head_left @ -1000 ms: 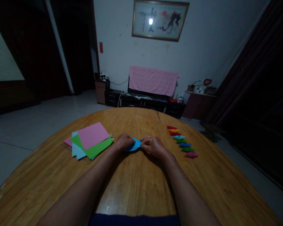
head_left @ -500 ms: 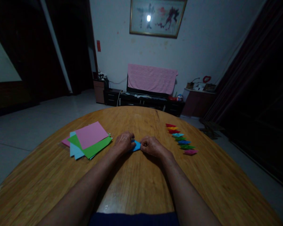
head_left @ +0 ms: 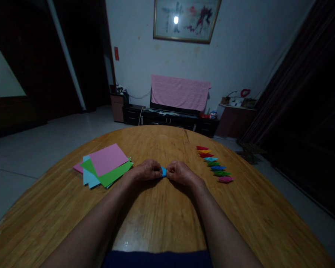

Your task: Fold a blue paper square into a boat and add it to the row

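My left hand [head_left: 146,171] and my right hand [head_left: 180,173] rest knuckles-up on the round wooden table [head_left: 162,219], fingers curled. Between them they pinch a small folded piece of blue paper [head_left: 163,171]; only a sliver of it shows between the fingertips. To the left of my left hand lies a loose stack of coloured paper sheets [head_left: 104,165], pink on top, green and light blue beneath. To the right of my right hand runs a row of several small folded paper pieces [head_left: 213,163] in red, yellow, teal, green, blue and pink.
Beyond the table a low dark cabinet carries a screen draped with a pink cloth [head_left: 179,93]. A framed picture [head_left: 186,20] hangs on the wall above it. A small side table [head_left: 234,121] stands at the right, dark doorways at the left.
My hands have closed in on the blue paper: a second ago a wider blue piece showed between them, now only a small sliver. The view has tilted slightly.
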